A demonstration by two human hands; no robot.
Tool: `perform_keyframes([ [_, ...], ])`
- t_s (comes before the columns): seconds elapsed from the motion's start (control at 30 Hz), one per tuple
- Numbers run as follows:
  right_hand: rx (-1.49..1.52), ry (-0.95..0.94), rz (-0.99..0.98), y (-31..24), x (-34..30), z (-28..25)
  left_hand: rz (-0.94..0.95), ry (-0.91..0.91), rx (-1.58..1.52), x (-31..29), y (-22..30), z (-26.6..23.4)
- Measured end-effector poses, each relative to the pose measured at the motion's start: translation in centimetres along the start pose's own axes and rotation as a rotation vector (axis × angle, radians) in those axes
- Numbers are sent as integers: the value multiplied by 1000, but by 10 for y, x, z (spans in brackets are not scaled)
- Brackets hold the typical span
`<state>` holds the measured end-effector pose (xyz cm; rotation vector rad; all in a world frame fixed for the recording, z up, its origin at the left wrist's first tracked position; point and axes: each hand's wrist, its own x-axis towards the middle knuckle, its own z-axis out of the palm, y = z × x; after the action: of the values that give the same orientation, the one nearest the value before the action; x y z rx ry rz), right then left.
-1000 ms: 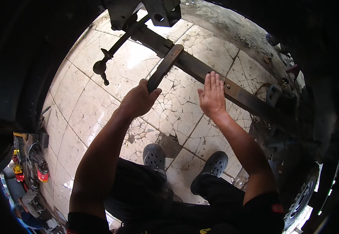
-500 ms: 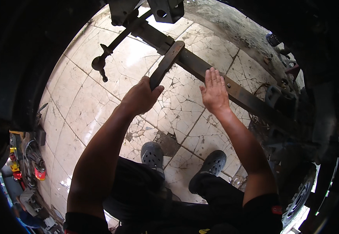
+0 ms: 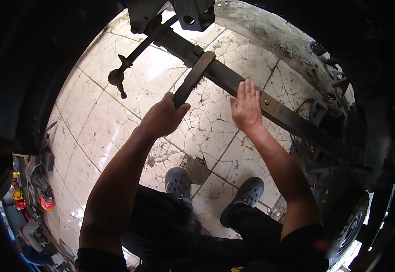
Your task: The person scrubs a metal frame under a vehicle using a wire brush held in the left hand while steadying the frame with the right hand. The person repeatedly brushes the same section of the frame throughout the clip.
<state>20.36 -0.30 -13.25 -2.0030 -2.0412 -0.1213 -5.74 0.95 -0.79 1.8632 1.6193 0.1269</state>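
Observation:
A wire brush [image 3: 195,75] with a dark, rusty-looking body and short bristles is in my left hand [image 3: 163,115], which is closed round its near end. The brush's rounded far end lies over a dark metal beam [image 3: 227,75] running from upper left to lower right. My right hand [image 3: 246,106] has its fingers stretched out side by side, the fingertips at the beam's near edge. Nothing is held in it. Left of the brush, a rod with a ball-joint end [image 3: 116,77] hangs off the beam's upper end.
Below lies a cracked, pale tiled floor [image 3: 125,122]. My feet in dark clogs [image 3: 178,181] stand on it. Dark metal brackets [image 3: 193,13] hang at the top. A tyre [image 3: 352,226] is at lower right, and a red can [image 3: 46,202] with tools at lower left.
My right hand has shifted slightly left and down along the beam. The brush in my left hand has moved very little, its far end now slightly lower in view.

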Motion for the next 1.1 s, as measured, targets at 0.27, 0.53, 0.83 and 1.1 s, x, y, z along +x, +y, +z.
perform_keyframes([
  [0.27,20,-7,-1,11,9,-2,39,22,24,3,-2,3],
  [0.53,84,-56,-40,14,8,-7,114,64,37,5,-12,7],
  [0.83,19,-50,-124,0,-8,1,45,1,-2,0,0,0],
  [1.1,-84,-43,-109,-14,-5,-1,23,21,34,0,0,-1],
])
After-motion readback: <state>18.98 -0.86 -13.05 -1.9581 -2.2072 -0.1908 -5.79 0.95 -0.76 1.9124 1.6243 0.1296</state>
